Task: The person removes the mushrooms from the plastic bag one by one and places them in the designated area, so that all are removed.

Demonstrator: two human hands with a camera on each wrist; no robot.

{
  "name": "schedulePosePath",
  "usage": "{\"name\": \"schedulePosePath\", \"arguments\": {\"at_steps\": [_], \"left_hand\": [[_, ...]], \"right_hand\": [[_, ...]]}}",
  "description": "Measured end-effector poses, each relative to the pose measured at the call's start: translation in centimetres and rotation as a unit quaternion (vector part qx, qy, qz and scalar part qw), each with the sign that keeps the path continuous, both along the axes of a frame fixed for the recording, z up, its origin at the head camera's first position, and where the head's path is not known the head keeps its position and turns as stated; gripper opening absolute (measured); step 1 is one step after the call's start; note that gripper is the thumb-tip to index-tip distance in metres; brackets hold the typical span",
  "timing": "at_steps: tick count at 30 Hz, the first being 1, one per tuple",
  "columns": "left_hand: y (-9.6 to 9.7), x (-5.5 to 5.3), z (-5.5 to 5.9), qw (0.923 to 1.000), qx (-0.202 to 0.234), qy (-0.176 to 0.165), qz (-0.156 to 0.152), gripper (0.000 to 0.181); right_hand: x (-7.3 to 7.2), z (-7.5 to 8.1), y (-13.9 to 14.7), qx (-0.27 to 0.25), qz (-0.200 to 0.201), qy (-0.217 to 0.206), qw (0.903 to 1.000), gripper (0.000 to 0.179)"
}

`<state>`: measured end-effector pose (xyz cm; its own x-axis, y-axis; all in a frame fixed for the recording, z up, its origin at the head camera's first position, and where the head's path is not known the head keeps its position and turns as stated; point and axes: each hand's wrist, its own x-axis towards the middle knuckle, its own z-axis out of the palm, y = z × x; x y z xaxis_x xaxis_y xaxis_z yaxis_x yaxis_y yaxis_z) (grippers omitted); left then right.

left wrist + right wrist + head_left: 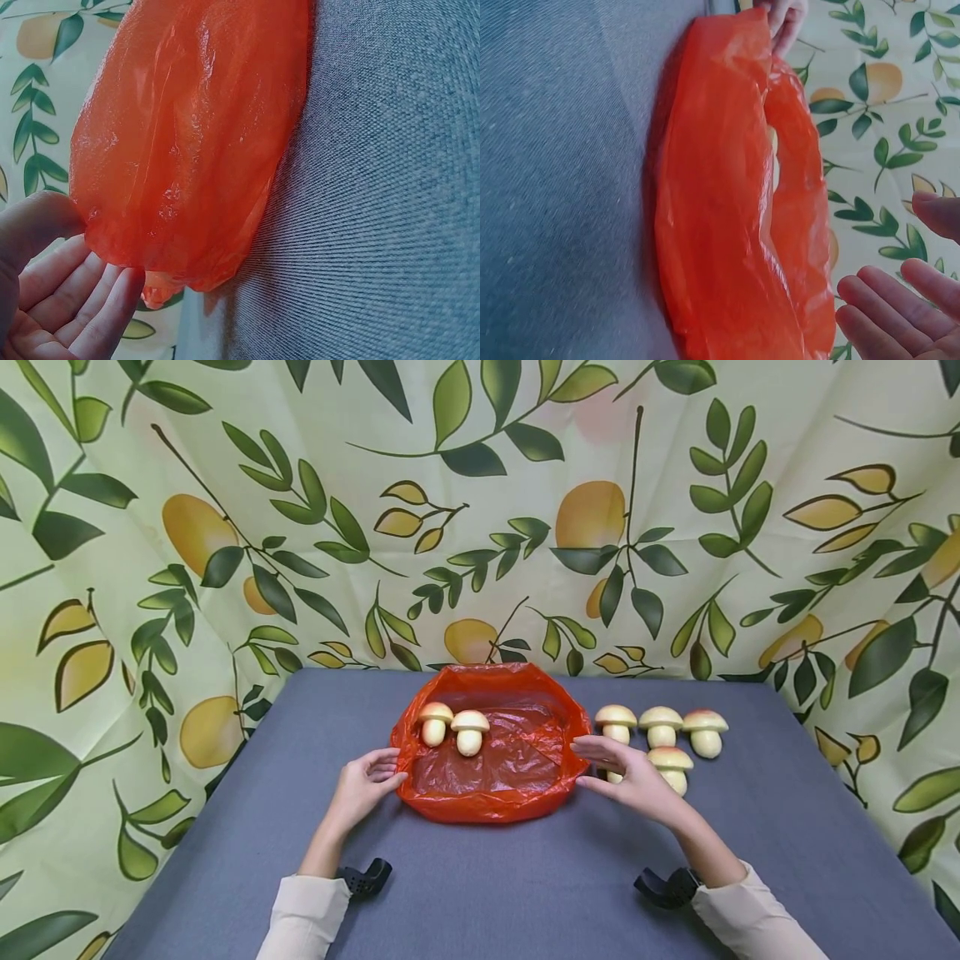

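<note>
A red plastic bag (480,806) stands on the table with its mouth spread wide. Two toy mushrooms (470,733) lie inside it, toward the left. At the left rim is my left hand (363,787), its thumb and fingertips right at the plastic and its fingers slightly bent. My right hand (637,777) is beside the right rim, with fingers extended and thumb apart. The right wrist view shows nothing between the right fingers (885,300). More mushrooms (705,732) stand right of the bag, one of them partly hidden behind the right hand.
Grey-blue cloth covers the table (495,893). A leaf-and-fruit patterned curtain (502,502) hangs behind and along the sides. Each wrist carries a black camera mount (366,878).
</note>
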<state>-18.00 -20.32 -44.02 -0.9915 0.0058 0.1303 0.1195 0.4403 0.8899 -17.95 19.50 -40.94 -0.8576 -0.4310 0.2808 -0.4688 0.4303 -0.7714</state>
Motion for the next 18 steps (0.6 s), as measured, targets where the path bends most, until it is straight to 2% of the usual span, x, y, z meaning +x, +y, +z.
{"name": "schedulePosePath", "arguments": {"at_steps": [7,12,18], "left_hand": [[0.0,0.0,0.0,1.0,-0.007,-0.001,0.001,0.037],[0.1,0.1,0.0,1.0,-0.008,-0.003,-0.001,0.038],[0.1,0.1,0.1,1.0,-0.007,-0.004,-0.001,0.038]], "right_hand": [[-0.5,0.2,-1.5,-0.017,0.012,-0.002,0.9998,0.046],[-1.1,-0.1,-2.8,-0.045,0.008,-0.015,0.9989,0.044],[-1.4,-0.7,-4.2,-0.046,0.008,-0.01,0.9989,0.041]]}}
